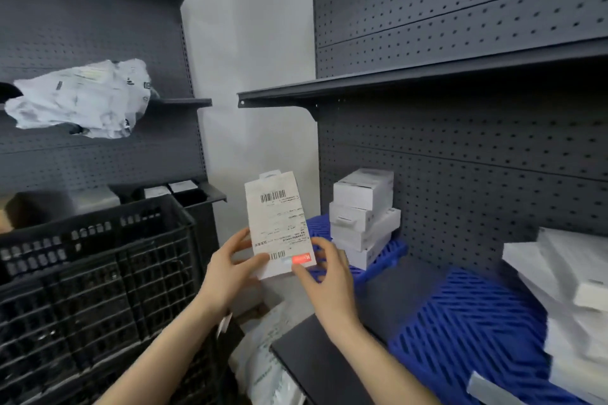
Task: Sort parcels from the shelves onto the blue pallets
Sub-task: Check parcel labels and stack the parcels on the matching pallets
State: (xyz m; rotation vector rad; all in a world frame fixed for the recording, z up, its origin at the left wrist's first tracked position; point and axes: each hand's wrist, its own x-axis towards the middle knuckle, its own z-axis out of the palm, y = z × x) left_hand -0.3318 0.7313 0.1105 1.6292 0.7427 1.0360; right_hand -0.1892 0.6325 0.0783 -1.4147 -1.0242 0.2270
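Between the two shelving units: a flat white parcel [279,223] is held upright in both hands, its face covered by a paper label with two barcodes and a small red patch near the bottom edge.
Left hand [230,268]: fingers curled around the parcel's lower left edge, thumb pressed on the front.
Right hand [325,276]: clasps the lower right corner, thumb over the red patch, fingers behind.
Far blue pallet [381,256]: ribbed plastic grid lying on the right lower shelf, carrying a stack of white boxes [363,217], rectangular, slightly askew on each other.
Near blue pallet [460,322]: same ridged plastic, closer to the camera, with smooth white flat parcels [569,302] piled on its right side.
Right shelving [460,148]: dark metal pegboard back with rows of small holes, flat metal shelf above.
Black crate [92,289]: lattice-walled plastic, at the left, beside the left forearm.
Crumpled white bag [82,99]: wrinkled printed plastic mailer on the left unit's middle shelf.
Below the hands: another soft white bag [269,368], partly hidden.
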